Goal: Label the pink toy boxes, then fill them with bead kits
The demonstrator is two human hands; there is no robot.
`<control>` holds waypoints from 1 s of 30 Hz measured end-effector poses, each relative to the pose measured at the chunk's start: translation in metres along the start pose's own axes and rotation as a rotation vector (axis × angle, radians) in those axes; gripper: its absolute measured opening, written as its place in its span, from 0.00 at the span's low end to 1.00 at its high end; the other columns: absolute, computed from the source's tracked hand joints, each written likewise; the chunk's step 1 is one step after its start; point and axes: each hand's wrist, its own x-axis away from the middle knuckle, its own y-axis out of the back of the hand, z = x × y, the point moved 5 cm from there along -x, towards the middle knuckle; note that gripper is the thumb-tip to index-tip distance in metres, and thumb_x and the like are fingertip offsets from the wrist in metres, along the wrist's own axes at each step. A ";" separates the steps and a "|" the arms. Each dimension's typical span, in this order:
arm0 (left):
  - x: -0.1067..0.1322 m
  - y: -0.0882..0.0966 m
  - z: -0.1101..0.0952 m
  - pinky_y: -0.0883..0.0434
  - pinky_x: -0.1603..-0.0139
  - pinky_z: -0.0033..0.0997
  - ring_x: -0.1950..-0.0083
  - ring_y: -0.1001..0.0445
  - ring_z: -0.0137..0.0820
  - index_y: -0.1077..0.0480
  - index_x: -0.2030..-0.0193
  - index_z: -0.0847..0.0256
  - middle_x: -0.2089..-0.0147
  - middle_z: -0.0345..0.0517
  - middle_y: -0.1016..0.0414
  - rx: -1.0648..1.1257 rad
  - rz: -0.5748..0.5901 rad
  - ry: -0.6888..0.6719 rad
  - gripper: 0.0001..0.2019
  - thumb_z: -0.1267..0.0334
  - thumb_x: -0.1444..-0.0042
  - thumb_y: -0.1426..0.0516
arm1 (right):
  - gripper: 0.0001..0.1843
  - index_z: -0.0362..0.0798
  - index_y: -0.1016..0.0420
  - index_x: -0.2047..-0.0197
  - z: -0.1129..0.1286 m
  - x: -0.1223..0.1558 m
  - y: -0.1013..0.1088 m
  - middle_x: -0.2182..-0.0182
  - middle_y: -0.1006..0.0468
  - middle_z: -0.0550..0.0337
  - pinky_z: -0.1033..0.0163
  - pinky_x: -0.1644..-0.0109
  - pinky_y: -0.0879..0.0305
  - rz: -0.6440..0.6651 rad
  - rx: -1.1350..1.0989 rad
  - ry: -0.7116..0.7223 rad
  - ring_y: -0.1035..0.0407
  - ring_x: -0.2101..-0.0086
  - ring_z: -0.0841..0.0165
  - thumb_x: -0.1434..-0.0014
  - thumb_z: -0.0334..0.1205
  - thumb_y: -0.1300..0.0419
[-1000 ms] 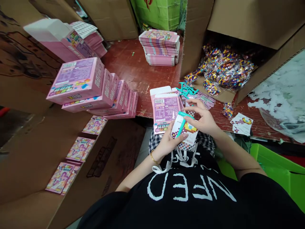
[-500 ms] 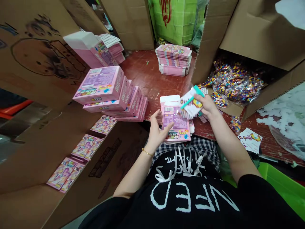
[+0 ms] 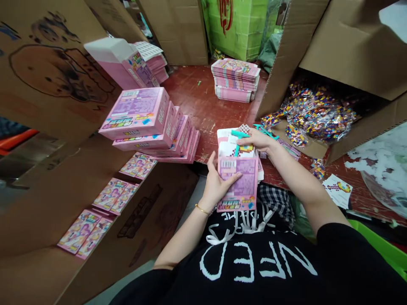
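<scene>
My left hand (image 3: 218, 184) grips a pink and purple printed box (image 3: 240, 182) by its left side, thumb across the front. The box's upper end is open, with its flap (image 3: 223, 134) raised. At that opening, my right hand (image 3: 256, 140) pinches a printed card (image 3: 229, 149) together with a teal plastic tool (image 3: 239, 134) and a small white grid piece (image 3: 244, 128). The card's lower edge is hidden at the box mouth. More teal tools (image 3: 266, 132) lie on the table behind my right wrist.
Pink boxes (image 3: 136, 111) are stacked at the left; flat cartons (image 3: 235, 78) are piled at the back. Bags of coloured beads (image 3: 321, 112) spill from a cardboard box at right. A printed card (image 3: 337, 190) lies near the table edge. Several packets (image 3: 110, 195) line a carton edge.
My right hand has brought the card, teal tool and grid piece leftward to the box's open end. My left hand has moved the box slightly toward my body.
</scene>
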 end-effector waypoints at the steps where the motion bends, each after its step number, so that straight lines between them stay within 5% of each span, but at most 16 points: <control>1: 0.006 -0.002 -0.006 0.30 0.39 0.50 0.41 0.26 0.45 0.51 0.31 0.58 0.39 0.59 0.31 0.099 0.043 0.033 0.51 0.53 0.56 0.28 | 0.27 0.47 0.25 0.57 0.012 0.016 -0.011 0.61 0.18 0.58 0.58 0.53 0.24 0.022 0.080 0.076 0.24 0.61 0.65 0.60 0.45 0.23; 5: 0.032 -0.016 -0.022 0.22 0.52 0.42 0.55 0.19 0.39 0.43 0.42 0.57 0.50 0.51 0.22 0.364 0.188 0.167 0.37 0.55 0.54 0.29 | 0.40 0.50 0.32 0.42 0.040 0.077 -0.037 0.45 0.27 0.53 0.52 0.42 0.30 -0.074 0.460 0.346 0.29 0.49 0.60 0.57 0.48 0.24; 7: 0.039 -0.020 -0.022 0.22 0.53 0.42 0.55 0.19 0.38 0.42 0.44 0.57 0.51 0.49 0.22 0.390 0.172 0.187 0.36 0.55 0.55 0.29 | 0.42 0.51 0.34 0.41 0.036 0.098 -0.038 0.46 0.28 0.53 0.52 0.44 0.31 -0.123 0.550 0.383 0.29 0.50 0.60 0.56 0.49 0.24; 12: 0.043 -0.029 -0.011 0.24 0.45 0.46 0.48 0.21 0.42 0.45 0.39 0.58 0.48 0.53 0.23 0.384 0.183 0.153 0.40 0.55 0.54 0.29 | 0.17 0.51 0.23 0.53 0.008 0.124 -0.037 0.55 0.23 0.54 0.47 0.44 0.37 0.029 0.878 0.409 0.32 0.52 0.59 0.39 0.52 0.37; 15: 0.044 -0.031 -0.009 0.25 0.43 0.47 0.46 0.21 0.42 0.51 0.34 0.55 0.45 0.54 0.24 0.385 0.186 0.122 0.46 0.57 0.53 0.29 | 0.15 0.51 0.22 0.54 0.007 0.137 -0.036 0.56 0.22 0.53 0.47 0.45 0.41 -0.148 1.036 0.493 0.33 0.52 0.59 0.32 0.49 0.45; 19: 0.048 -0.036 -0.012 0.24 0.48 0.44 0.50 0.20 0.41 0.55 0.31 0.54 0.48 0.52 0.23 0.362 0.217 0.104 0.48 0.57 0.52 0.30 | 0.21 0.48 0.25 0.73 0.003 0.147 -0.050 0.73 0.24 0.58 0.51 0.52 0.42 -0.087 1.142 0.455 0.32 0.65 0.64 0.32 0.49 0.45; 22: 0.049 -0.034 -0.014 0.24 0.51 0.41 0.53 0.20 0.38 0.52 0.32 0.53 0.50 0.50 0.24 0.322 0.203 0.075 0.47 0.56 0.52 0.30 | 0.15 0.51 0.22 0.69 0.007 0.157 -0.043 0.71 0.21 0.59 0.49 0.49 0.39 -0.275 1.051 0.506 0.29 0.64 0.63 0.34 0.48 0.42; 24: 0.047 -0.028 -0.014 0.25 0.51 0.39 0.53 0.22 0.37 0.46 0.35 0.53 0.49 0.48 0.26 0.258 0.152 0.032 0.42 0.55 0.53 0.29 | 0.11 0.53 0.22 0.59 0.003 0.169 -0.032 0.59 0.19 0.55 0.48 0.46 0.36 -0.542 0.882 0.564 0.27 0.55 0.60 0.37 0.49 0.39; 26: 0.044 -0.022 -0.013 0.26 0.54 0.36 0.56 0.24 0.35 0.36 0.43 0.56 0.53 0.46 0.26 0.168 0.125 0.001 0.32 0.53 0.52 0.31 | 0.17 0.53 0.25 0.52 -0.016 0.179 -0.024 0.47 0.25 0.50 0.50 0.46 0.32 -0.721 0.679 0.554 0.30 0.46 0.57 0.40 0.53 0.37; 30: 0.039 -0.024 -0.014 0.30 0.58 0.32 0.63 0.29 0.29 0.32 0.64 0.59 0.64 0.41 0.30 0.125 0.180 -0.075 0.13 0.53 0.42 0.37 | 0.16 0.51 0.25 0.60 -0.063 0.180 -0.037 0.56 0.25 0.52 0.53 0.52 0.27 -0.662 0.429 0.444 0.26 0.54 0.60 0.40 0.55 0.37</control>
